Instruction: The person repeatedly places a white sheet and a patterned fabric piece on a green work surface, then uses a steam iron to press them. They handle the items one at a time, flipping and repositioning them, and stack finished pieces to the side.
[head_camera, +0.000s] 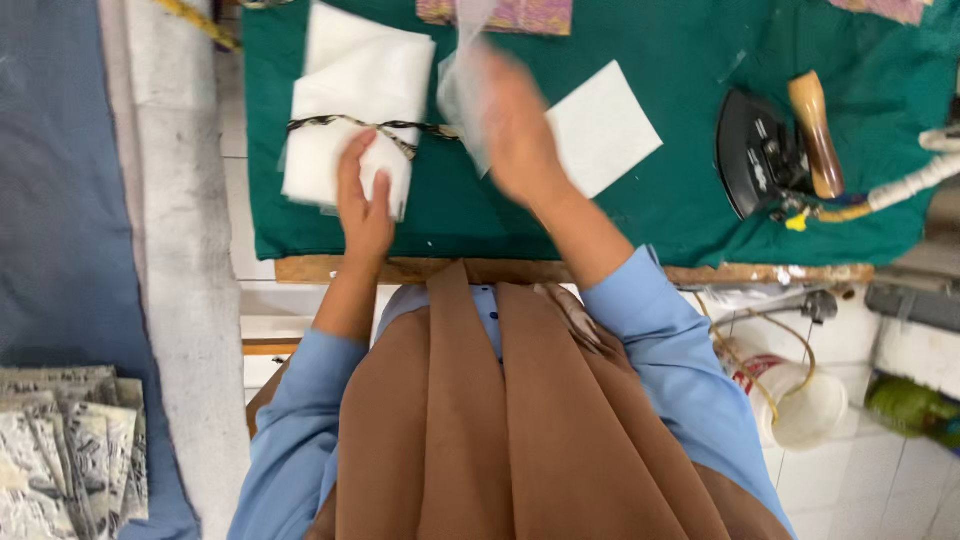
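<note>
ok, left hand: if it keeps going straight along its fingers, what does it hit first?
The left hand already rests on the tied stack of white sheets. Straight on, fingertips would slide up it and probably meet the dark patterned tie first.

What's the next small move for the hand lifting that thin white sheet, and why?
Probably lay the thin sheet on the green cloth beside the white square. The right hand has it raised and blurred, while the left hand rests on the tied white stack, so the sheet looks free.
</note>
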